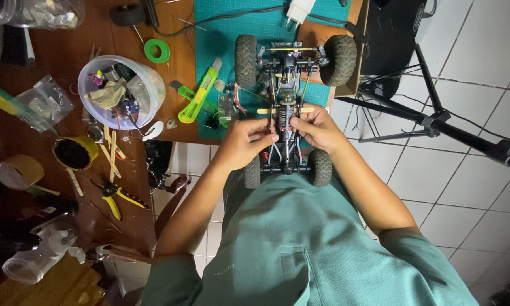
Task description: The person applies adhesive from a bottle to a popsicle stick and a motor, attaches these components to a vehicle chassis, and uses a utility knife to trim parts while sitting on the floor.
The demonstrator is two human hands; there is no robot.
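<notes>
Item: bare radio-control car chassis with four knobbly black tyres and exposed metal frame (286,107), lying lengthwise across the near edge of a teal cutting mat (221,39) on a dark wooden workbench (68,56); rear wheels overhang the bench above the white tiled floor (470,170).

Left hand (245,141): fingers drawn together, tips pressed against the left side of the chassis middle; what they pinch cannot be told.

Right hand (318,129): fingers curled, tips pinching at the right side of the same middle section, just beside a pale wooden stick (264,111) laid crosswise under the frame.

Adjacent, left of chassis: yellow-green utility knife (198,96) on the mat edge.

Further left: clear round plastic tub of mixed small parts (122,90); green tape ring (157,51); yellow-handled pliers (114,195); roll of brown tape (18,171).

Right: black tripod legs (436,122) standing on the tiles.
</notes>
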